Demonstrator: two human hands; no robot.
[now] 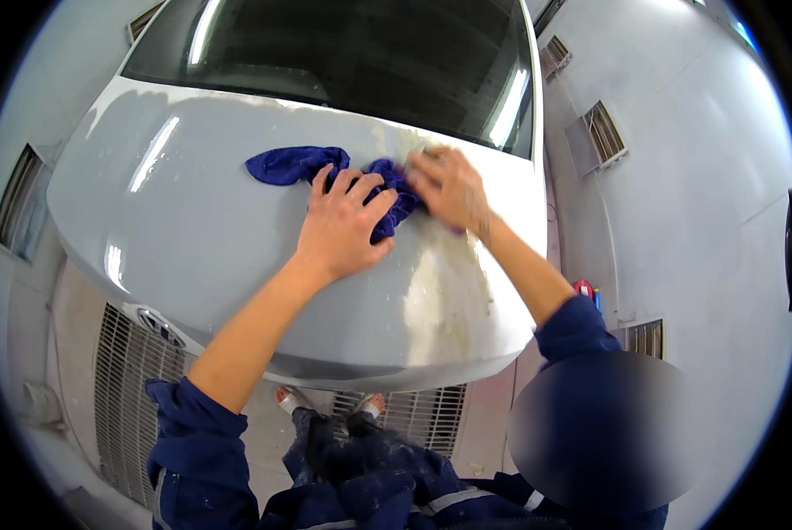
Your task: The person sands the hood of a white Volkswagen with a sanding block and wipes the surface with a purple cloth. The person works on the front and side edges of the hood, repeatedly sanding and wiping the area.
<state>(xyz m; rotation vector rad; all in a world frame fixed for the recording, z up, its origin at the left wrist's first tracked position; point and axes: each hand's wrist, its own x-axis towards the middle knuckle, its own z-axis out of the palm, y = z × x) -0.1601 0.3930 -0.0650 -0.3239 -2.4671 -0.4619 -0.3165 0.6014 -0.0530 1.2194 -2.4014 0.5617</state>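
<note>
Broadly, a car's glossy panel point(202, 238), mostly grey with white and yellowish patches at the right, fills the middle below a dark window point(369, 53). Across its upper middle lies a crumpled blue cloth point(297, 165), bunched beneath the left hand point(345, 221), whose bent fingers are spread wide over it; the right hand point(452, 187), blurred, meets the cloth's right end, its grip impossible to tell.
</note>
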